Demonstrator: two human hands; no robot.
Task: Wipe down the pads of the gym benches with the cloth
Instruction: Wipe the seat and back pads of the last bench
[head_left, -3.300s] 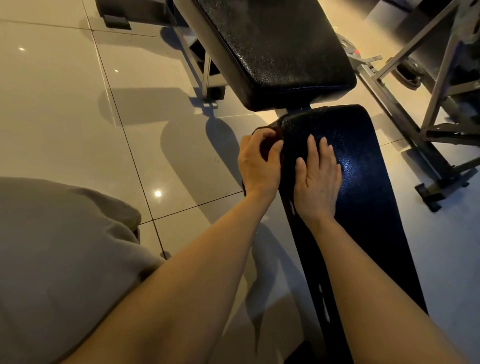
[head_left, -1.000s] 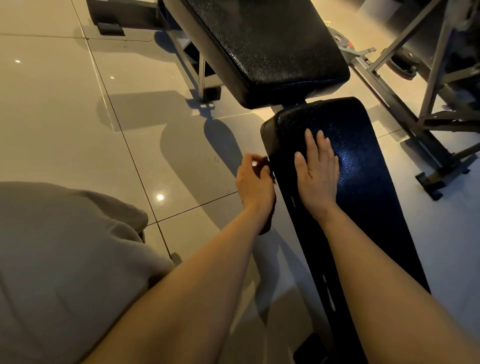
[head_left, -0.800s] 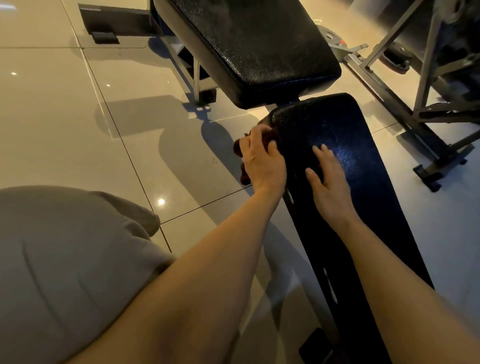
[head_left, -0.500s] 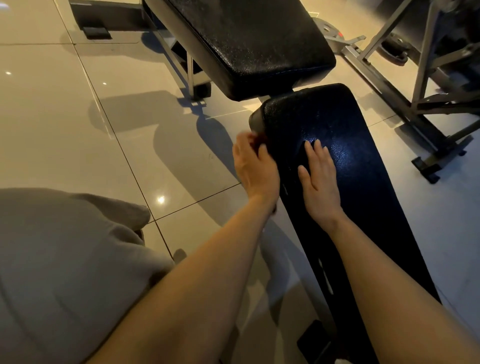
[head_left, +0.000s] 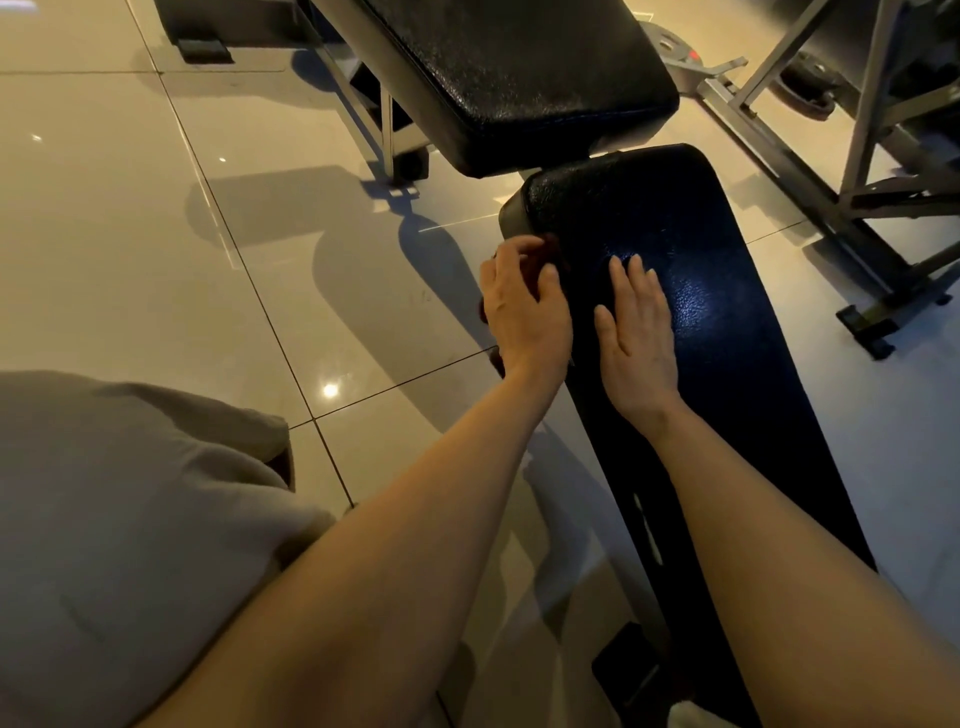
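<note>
The left hand (head_left: 524, 306) grips a dark cloth (head_left: 545, 249) against the left edge of the near black pad (head_left: 727, 322). The right hand (head_left: 639, 332) lies flat and open on it.

A dark reddish cloth (head_left: 540, 260) is showing only in small part at the left edge of the long black textured pad (head_left: 727, 332) of the bench, mostly hidden. A second black pad (head_left: 519, 73) is lying beyond it, its near end overhanging the long pad's far end.
</note>
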